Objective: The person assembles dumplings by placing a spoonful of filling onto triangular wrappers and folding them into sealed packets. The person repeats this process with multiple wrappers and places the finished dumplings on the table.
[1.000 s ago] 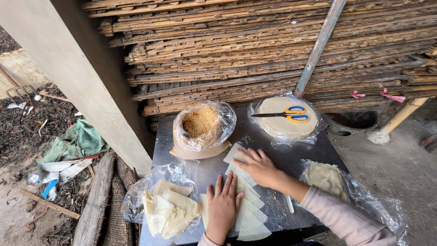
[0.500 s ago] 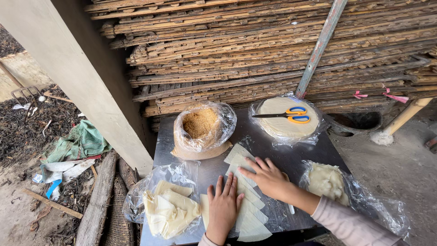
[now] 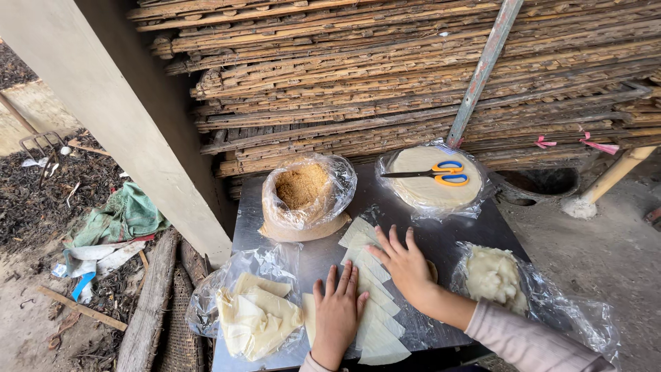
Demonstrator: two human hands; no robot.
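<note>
My left hand lies flat, fingers together, on the near end of a row of pale triangular wrapper pieces laid along the dark metal table. My right hand rests with fingers spread on the middle of the same row. Neither hand grips anything. A clear bag of folded pale pieces sits left of my left hand. A bag of brown crumbly filling stands at the far left of the table.
A round stack of flat wrappers in plastic carries yellow-and-blue scissors at the far right. A bag of white dough or paste lies right of my arm. A stacked bamboo wall and a concrete post stand behind.
My right hand has slid a little toward me along the row of triangles. My left hand has barely moved.
</note>
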